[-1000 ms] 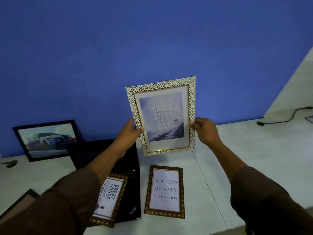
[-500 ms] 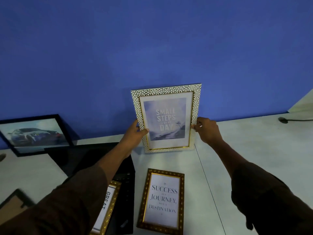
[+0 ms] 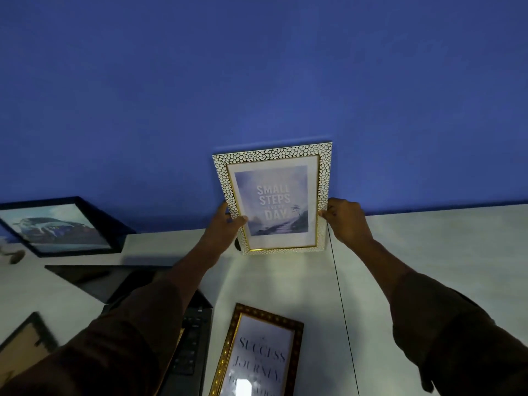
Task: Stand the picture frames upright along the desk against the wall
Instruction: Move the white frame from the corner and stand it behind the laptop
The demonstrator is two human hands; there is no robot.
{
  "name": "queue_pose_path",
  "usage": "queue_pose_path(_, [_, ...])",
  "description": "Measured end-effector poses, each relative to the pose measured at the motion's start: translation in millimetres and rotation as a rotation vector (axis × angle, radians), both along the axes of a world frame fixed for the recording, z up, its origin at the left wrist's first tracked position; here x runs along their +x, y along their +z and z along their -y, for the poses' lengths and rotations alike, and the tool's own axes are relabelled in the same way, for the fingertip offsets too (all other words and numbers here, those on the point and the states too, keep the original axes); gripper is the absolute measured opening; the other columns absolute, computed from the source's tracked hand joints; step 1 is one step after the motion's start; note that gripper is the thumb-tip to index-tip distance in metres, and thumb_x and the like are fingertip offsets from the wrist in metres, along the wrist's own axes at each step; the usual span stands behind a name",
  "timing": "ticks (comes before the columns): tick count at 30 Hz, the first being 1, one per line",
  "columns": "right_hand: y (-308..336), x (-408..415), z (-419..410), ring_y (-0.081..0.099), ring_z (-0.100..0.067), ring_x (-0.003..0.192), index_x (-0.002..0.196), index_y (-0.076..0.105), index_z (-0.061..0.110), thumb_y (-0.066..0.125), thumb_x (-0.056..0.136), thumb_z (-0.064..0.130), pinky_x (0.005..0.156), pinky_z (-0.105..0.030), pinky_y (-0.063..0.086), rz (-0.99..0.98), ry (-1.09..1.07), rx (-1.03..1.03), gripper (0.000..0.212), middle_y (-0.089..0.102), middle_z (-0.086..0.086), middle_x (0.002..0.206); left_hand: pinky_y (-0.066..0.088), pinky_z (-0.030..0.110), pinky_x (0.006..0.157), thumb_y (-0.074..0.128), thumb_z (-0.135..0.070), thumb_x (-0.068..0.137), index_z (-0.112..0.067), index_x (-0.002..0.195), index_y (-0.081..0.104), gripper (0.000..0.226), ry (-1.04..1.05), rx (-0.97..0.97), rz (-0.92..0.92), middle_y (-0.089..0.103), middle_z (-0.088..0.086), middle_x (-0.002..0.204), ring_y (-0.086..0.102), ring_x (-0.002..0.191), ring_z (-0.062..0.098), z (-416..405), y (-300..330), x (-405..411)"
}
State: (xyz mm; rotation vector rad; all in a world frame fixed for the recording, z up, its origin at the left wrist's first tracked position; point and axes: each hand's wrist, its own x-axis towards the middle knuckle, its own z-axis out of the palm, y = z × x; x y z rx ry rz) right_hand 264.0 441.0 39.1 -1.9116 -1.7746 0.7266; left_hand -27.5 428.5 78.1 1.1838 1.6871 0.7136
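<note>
A white pebble-patterned frame (image 3: 273,197) reading "Small steps every day" stands on the white desk (image 3: 443,252), its top leaning on the blue wall (image 3: 257,81). My left hand (image 3: 225,228) grips its left edge and my right hand (image 3: 344,221) its right edge. A black frame with a car picture (image 3: 60,227) leans on the wall at far left. A gold-brown frame reading "Success is a journey" (image 3: 257,355) lies flat in front. Another frame (image 3: 23,341) lies at the lower left, partly cut off.
A black open laptop (image 3: 183,338) sits on the desk left of centre, mostly under my left arm. A thin seam (image 3: 341,304) runs across the desk top. A small dark object (image 3: 15,257) sits at the far left edge.
Both hands carried the pebble frame away from me and down. It went from held in the air to standing on the desk against the wall. My view shifted forward.
</note>
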Motion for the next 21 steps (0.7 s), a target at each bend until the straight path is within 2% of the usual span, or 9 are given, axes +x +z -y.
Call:
queue_pose_path(2, [-7,5,-5,0.072,-0.033,0.092,0.103,0.071,0.010,0.065,0.096,0.028,0.078,-0.032,0.054,-0.011,0.006,-0.001,0.021,0.077,-0.011,0.102,0.050,0.023,0.074,0.065,-0.017,0.093,-0.025,0.127,0.055,0.037,0.009,0.005,-0.039,0.067,-0.005,0.121,0.066,0.108,0.018,-9,-8,3])
queue_pose_path(5, [-16,13,-14,0.072,-0.030,0.090,0.101,0.070,0.010,0.066,0.095,0.031,0.074,-0.028,0.049,-0.013,0.041,0.019,0.022,0.077,-0.010,0.100,0.050,0.032,0.087,0.066,-0.014,0.092,-0.020,0.136,0.049,0.047,0.040,0.023,-0.058,0.064,0.000,0.127,0.064,0.113,0.022,-16,-18,4])
queue_pose_path(8, [-21,15,-18,0.072,-0.029,0.089,0.100,0.068,0.010,0.066,0.095,0.031,0.072,-0.026,0.046,-0.026,0.050,0.003,0.021,0.077,-0.010,0.098,0.048,0.035,0.091,0.066,-0.016,0.093,-0.022,0.141,0.045,0.053,0.042,0.020,-0.066,0.062,0.001,0.133,0.061,0.117,0.022,-16,-24,3])
queue_pose_path(13, [-21,10,-6,0.071,-0.029,0.100,0.114,0.066,0.012,0.070,0.091,0.037,0.082,-0.031,0.052,-0.132,-0.083,-0.065,0.034,0.074,-0.011,0.109,0.045,0.035,0.092,0.065,-0.017,0.095,-0.025,0.151,0.034,0.064,0.064,-0.013,0.036,0.058,0.002,0.140,0.058,0.124,0.022,-9,-21,4])
queue_pose_path(16, [-23,9,17,0.068,-0.031,0.109,0.125,0.062,0.012,0.071,0.090,0.039,0.092,-0.038,0.052,-0.179,-0.168,-0.136,0.045,0.072,-0.012,0.120,0.042,0.037,0.096,0.065,-0.021,0.096,-0.021,0.157,0.020,0.076,0.080,-0.083,0.061,0.046,0.009,0.151,0.051,0.131,0.026,11,-24,5])
queue_pose_path(18, [-26,6,41,0.068,-0.031,0.109,0.125,0.061,0.012,0.070,0.091,0.038,0.092,-0.036,0.051,-0.174,-0.166,-0.198,0.043,0.072,-0.011,0.120,0.038,0.037,0.105,0.066,-0.024,0.095,-0.020,0.158,0.016,0.081,0.064,-0.142,0.034,0.037,0.011,0.158,0.045,0.139,0.027,35,-28,3])
queue_pose_path(21, [-36,-2,82,0.069,-0.028,0.105,0.122,0.062,0.016,0.071,0.090,0.040,0.086,-0.031,0.049,-0.161,-0.152,-0.308,0.041,0.074,-0.008,0.115,0.035,0.032,0.105,0.068,-0.022,0.093,-0.019,0.158,0.018,0.082,0.083,-0.232,0.059,0.034,0.014,0.159,0.041,0.142,0.028,72,-40,-6])
